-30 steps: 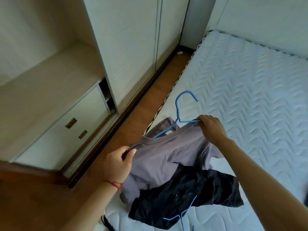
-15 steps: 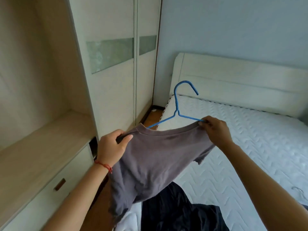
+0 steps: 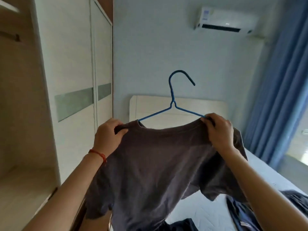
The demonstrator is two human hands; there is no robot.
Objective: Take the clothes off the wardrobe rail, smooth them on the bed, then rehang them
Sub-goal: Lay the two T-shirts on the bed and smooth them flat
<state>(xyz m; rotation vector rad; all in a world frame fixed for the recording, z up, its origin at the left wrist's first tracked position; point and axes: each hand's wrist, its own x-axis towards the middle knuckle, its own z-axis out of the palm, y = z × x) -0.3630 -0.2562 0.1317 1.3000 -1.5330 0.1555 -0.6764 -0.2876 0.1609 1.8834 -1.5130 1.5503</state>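
A grey-brown T-shirt (image 3: 158, 164) hangs in the air on a blue wire hanger (image 3: 173, 100), whose hook points up and right. My left hand (image 3: 108, 137) grips the shirt's left shoulder. Gripping the right shoulder together with the hanger's arm is my right hand (image 3: 220, 130). The shirt's hem dangles over the white mattress (image 3: 200, 209). The open wardrobe bay (image 3: 20, 114) is at the left; its rail is not plainly visible.
Dark clothes (image 3: 236, 212) lie on the mattress at the lower right, and more dark cloth (image 3: 180, 225) lies under the shirt. White sliding wardrobe doors (image 3: 75, 80) stand left of the white headboard (image 3: 166, 105). Blue curtains (image 3: 280, 97) hang at the right.
Both hands have lifted the shirt and hanger up off the bed to chest height, and my view has tilted up from the mattress toward the wall and headboard.
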